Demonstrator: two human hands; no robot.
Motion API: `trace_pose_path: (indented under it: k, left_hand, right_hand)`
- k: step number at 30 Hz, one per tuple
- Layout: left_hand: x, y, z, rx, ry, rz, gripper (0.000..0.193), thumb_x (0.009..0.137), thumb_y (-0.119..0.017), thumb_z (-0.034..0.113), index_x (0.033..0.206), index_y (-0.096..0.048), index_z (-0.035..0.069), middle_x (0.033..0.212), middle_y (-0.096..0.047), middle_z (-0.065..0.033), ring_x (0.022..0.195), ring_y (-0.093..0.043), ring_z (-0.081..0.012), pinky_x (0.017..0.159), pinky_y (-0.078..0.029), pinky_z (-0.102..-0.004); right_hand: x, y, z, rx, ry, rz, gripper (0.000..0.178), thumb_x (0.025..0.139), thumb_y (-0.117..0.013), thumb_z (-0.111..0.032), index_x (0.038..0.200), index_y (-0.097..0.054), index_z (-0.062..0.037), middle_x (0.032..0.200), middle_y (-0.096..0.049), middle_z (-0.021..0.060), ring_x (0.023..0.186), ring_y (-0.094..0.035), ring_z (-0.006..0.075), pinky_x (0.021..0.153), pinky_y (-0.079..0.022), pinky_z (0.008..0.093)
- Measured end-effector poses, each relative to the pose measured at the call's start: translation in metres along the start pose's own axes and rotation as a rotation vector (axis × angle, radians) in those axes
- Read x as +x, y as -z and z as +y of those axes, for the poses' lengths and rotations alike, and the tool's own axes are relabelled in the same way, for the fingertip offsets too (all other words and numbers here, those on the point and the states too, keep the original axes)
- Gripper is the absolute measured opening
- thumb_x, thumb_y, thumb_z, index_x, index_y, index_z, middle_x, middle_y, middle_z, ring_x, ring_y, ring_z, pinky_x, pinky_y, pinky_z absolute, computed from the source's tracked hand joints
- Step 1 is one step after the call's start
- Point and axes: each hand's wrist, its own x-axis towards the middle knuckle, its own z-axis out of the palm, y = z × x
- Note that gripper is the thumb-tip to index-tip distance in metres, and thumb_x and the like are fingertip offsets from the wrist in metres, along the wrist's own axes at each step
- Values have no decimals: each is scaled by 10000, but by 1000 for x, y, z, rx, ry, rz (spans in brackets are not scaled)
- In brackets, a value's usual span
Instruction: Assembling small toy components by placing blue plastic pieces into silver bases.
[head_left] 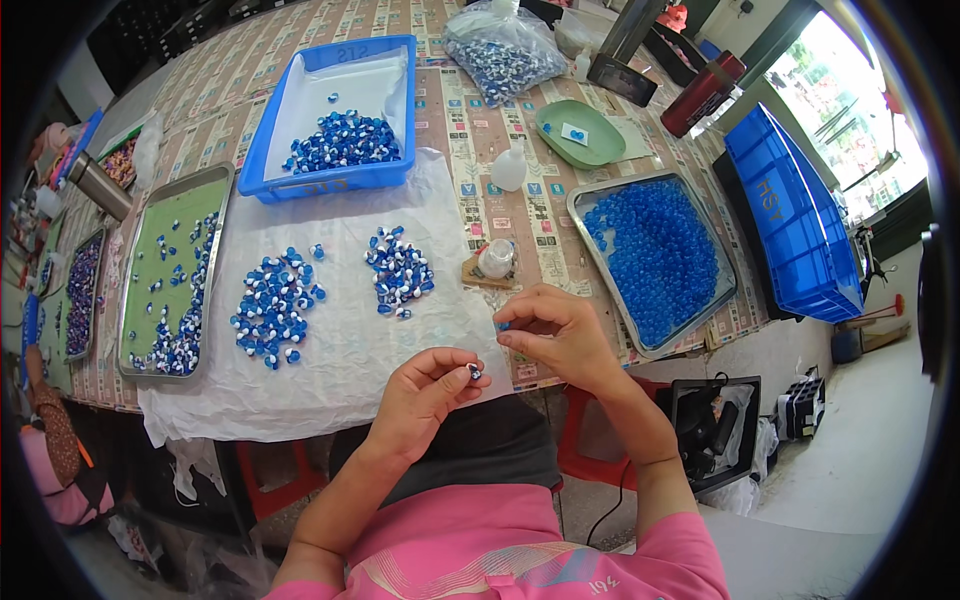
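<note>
Close to the table's front edge, my left hand (430,395) pinches a small dark-and-white piece (474,371) between thumb and fingers. Just right of it and a little higher, my right hand (555,335) is closed on a small blue bead (503,326). The two hands are apart. Left of them, on white paper (330,400), lie a larger pile of blue-and-white pieces (275,310) and a smaller pile (398,270). A metal tray full of clear blue beads (655,260) sits to the right. Beyond my hands, a small clear jar (496,258) stands on a wooden block.
A blue bin (265,185) with more pieces stands at the back. A green-lined tray (180,270) lies left. Behind are a white squeeze bottle (509,168), a green dish (590,150) and a filled plastic bag (500,50). Blue crates (795,220) stand right; another person (65,460) sits far left.
</note>
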Motion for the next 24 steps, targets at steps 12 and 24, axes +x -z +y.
trace_pose_path:
  k: [12, 24]
  left_hand:
    - [1, -1, -1, -8, 4, -1, 165, 957, -614, 45, 1117, -624, 6, 1067, -679, -92, 967, -683, -188, 855, -556, -293]
    - [-2, -1, 4, -69, 27, 16, 197, 963, -606, 49, 1153, -623, 2, 1070, -680, -87, 964, -678, -182, 854, -553, -293]
  right_hand:
    - [2, 8, 8, 115, -36, -46, 167, 822, -718, 13, 987, -717, -10, 991, -653, 39, 865, -643, 90, 757, -525, 221]
    - [13, 18, -6, 20, -52, 21, 189, 813, -712, 58, 996, -713, 10, 998, -663, 52, 862, -645, 90, 746, -525, 215]
